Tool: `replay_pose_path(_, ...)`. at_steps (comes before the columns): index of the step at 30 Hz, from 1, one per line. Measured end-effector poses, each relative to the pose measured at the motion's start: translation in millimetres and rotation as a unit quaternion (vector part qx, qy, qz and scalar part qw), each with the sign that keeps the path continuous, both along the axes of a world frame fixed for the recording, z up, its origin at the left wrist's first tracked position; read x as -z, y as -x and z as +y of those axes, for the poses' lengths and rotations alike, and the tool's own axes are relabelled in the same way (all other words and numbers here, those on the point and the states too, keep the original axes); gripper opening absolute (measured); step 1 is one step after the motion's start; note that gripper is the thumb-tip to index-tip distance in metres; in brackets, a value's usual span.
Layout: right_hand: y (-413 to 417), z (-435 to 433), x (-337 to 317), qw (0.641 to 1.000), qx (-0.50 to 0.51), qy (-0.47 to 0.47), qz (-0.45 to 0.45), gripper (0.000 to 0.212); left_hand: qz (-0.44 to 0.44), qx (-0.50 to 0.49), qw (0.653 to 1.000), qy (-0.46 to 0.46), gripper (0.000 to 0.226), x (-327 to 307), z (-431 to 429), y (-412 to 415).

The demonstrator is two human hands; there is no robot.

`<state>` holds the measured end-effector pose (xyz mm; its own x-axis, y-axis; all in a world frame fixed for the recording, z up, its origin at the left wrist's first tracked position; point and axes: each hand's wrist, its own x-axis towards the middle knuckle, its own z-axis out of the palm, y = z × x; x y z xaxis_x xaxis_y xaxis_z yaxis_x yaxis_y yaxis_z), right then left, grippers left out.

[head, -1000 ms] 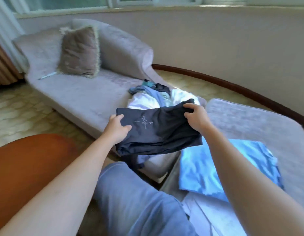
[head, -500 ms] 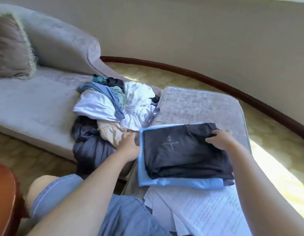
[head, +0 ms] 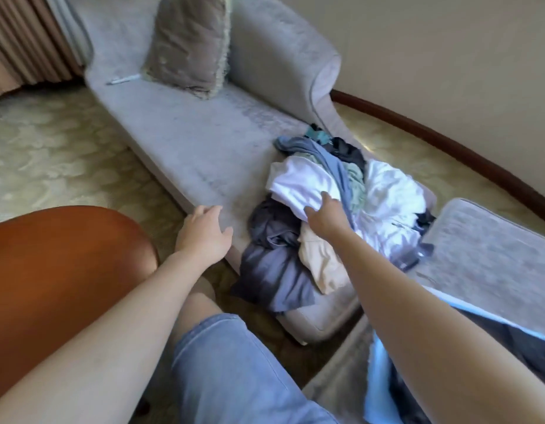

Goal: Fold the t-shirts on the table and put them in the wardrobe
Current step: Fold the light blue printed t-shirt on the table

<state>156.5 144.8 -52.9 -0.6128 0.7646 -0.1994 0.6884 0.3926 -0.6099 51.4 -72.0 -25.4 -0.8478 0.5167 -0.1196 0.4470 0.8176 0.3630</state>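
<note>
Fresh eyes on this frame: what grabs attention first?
The jumbled clothes pile at the near end of the grey chaise, with the right hand gripping a white shirt on top. The left hand hovers open by the chaise's edge, and a brown cushion leans at its far end.

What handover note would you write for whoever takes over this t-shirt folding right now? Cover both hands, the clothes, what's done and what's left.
Left hand: open and empty, over the edge of the chaise.
Right hand: grips the white t-shirt on top of the unfolded pile at the chaise's near end.
Done: a dark t-shirt lies on a light blue t-shirt on the grey cushion, partly hidden by the arm.
Left: fold the pile, then put everything in the wardrobe, which is not in view.
</note>
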Motion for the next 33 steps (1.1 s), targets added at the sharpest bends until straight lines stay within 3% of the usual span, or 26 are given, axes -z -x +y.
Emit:
replay_pose_path(4, 35.6, 32.9, 25.3, 0.983, 0.165, 0.053, 0.061, 0.067, -0.009, -0.023, 1.000, -0.004, 0.054, 10.8, -8.2, 36.8)
replay_pose_path(8, 49.4, 61.0, 44.9, 0.985, 0.154, 0.044, 0.067, 0.073, -0.027, -0.018, 0.999, -0.003, 0.055, 28.0, 0.0, 54.6)
replay_pose_path(12, 62.2, 102.7, 55.5, 0.962, 0.241, 0.085, 0.095, 0.072, -0.038, -0.011, 0.999, -0.006, 0.056, 39.2, 9.5, 60.6)
replay_pose_path(16, 57.4, 124.0, 64.2, 0.968, 0.216, 0.129, 0.024, 0.018, -0.039, -0.012, 0.999, -0.002, 0.056, 42.3, 10.0, 63.4)
replay_pose_path(18, 51.3, 122.3, 58.7, 0.972, 0.209, 0.106, 0.016, 0.025, -0.043, -0.013, 0.999, 0.001, 0.056, 40.9, 8.7, 62.1)
replay_pose_path(21, 41.0, 109.9, 33.0, 0.967, 0.227, 0.064, 0.097, 0.024, -0.039, -0.013, 0.999, 0.005, 0.056, 31.0, 7.9, 56.3)
replay_pose_path(23, 39.6, 95.8, -0.3, 0.972, 0.195, 0.018, 0.131, 0.034, -0.034, -0.012, 0.999, 0.000, 0.056, 17.9, 7.1, 50.4)
replay_pose_path(28, 55.1, 40.3, -112.0, 0.977, 0.002, -0.101, 0.188, 0.042, 0.005, -0.026, 0.998, -0.056, 0.063, -33.6, -4.4, 37.6)
replay_pose_path(33, 72.3, -33.4, -208.8, 0.940, -0.151, -0.162, 0.259, 0.045, 0.034, -0.044, 0.981, -0.187, 0.083, -105.2, -44.1, 24.0)
